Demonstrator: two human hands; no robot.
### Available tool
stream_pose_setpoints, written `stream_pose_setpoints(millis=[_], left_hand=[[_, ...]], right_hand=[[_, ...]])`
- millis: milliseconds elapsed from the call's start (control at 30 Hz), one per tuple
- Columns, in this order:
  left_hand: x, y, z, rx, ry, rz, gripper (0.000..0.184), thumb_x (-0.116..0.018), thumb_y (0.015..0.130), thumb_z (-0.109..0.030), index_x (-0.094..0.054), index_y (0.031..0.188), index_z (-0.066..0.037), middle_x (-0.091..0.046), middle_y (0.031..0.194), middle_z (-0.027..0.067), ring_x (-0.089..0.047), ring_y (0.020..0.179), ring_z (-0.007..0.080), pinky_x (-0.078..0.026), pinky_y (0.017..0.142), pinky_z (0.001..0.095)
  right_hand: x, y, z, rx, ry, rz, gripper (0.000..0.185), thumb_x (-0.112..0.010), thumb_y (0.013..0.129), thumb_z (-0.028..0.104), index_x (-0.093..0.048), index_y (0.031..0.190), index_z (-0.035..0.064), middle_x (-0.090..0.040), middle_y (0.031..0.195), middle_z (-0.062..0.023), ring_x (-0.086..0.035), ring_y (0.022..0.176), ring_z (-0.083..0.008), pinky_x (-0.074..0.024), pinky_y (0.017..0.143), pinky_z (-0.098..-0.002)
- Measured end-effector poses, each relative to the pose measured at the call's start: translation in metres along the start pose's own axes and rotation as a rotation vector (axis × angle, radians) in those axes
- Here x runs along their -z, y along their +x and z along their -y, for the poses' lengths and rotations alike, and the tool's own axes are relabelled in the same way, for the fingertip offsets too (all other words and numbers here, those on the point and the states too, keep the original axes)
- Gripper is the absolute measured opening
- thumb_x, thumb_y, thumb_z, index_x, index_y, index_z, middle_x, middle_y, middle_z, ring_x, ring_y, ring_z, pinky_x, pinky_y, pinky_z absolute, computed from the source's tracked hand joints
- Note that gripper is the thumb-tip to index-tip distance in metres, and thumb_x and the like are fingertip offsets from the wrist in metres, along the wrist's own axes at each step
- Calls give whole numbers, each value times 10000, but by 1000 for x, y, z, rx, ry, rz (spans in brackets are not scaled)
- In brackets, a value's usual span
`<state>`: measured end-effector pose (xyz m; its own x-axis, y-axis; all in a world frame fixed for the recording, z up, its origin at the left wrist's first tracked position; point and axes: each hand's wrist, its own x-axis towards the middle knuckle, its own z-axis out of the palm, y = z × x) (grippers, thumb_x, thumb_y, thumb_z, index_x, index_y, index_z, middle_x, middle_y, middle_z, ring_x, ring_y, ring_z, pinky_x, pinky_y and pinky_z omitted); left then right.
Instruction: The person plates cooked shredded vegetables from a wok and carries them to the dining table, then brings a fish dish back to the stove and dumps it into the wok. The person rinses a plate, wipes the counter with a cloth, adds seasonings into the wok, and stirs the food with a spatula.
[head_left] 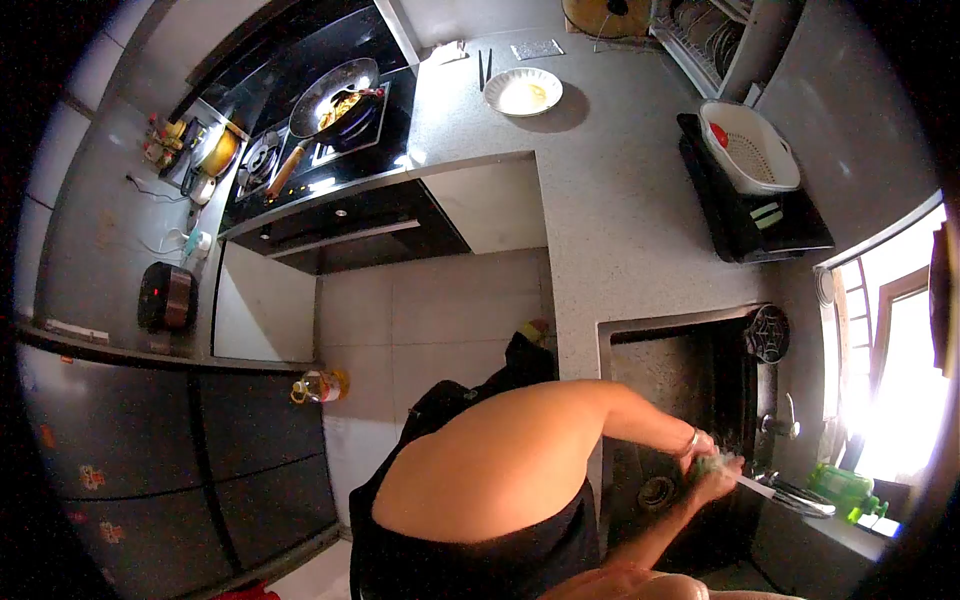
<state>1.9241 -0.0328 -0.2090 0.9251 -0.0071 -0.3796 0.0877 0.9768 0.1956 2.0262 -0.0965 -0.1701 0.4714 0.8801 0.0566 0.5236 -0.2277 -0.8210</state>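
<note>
Over the dark sink (640, 375), my left hand (698, 450), with a band at its wrist, is closed beside my right hand (718, 482). A small pale, greenish bundle (712, 463) lies between the two hands, and its details are blurred. My right hand is closed around its lower side. A narrow white strip (755, 487) runs from near my right hand toward the sink's right edge; I cannot tell if it is held. The fingers of both hands are partly hidden.
A faucet (785, 418) and a green bottle (840, 487) are by the sink. Behind is a white basket (750, 150) on a black rack. A white plate (522, 92) sits on the counter. The stove bears a wok (335, 92). An oil bottle (320, 386) stands on the floor.
</note>
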Motion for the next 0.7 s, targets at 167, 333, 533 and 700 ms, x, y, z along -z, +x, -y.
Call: stream_pose_setpoints(millis=[167, 333, 533, 700], left_hand=[[-18, -35, -8, 141, -316, -415, 723, -402, 868, -536, -129, 1407, -140, -16, 1463, 184, -146, 1314, 411, -211, 988, 631], [-2, -30, -9, 122, -367, -150, 603, -513, 856, -443, -331, 1346, -143, -157, 1442, 182, -243, 1265, 417, -312, 934, 594], [-18, -51, -17, 127, -62, 7, 545, -550, 847, -403, -405, 1300, -138, -193, 1432, 178, -250, 1258, 416, -338, 910, 582], [-28, -47, -22, 164, 452, 267, 497, -582, 839, -370, -467, 1262, -134, -223, 1425, 174, -255, 1253, 414, -359, 890, 572]], right_hand=[[31, -7, 34, -181, 479, 240, 430, -610, 845, 213, -439, 1161, -24, -533, 1057, -113, -529, 932, -196, -437, 798, -317], [15, -58, 92, -192, 399, 279, 407, -573, 858, 157, -438, 1203, -12, -504, 1106, -89, -483, 988, -172, -382, 868, -300], [36, -67, 128, -294, 591, 279, 362, -543, 866, 99, -452, 1188, -38, -544, 1065, -107, -514, 981, -190, -398, 857, -312], [51, -15, 45, -174, 411, 325, 347, -525, 873, 127, -481, 1161, -62, -560, 1051, -120, -542, 918, -202, -422, 814, -316]])
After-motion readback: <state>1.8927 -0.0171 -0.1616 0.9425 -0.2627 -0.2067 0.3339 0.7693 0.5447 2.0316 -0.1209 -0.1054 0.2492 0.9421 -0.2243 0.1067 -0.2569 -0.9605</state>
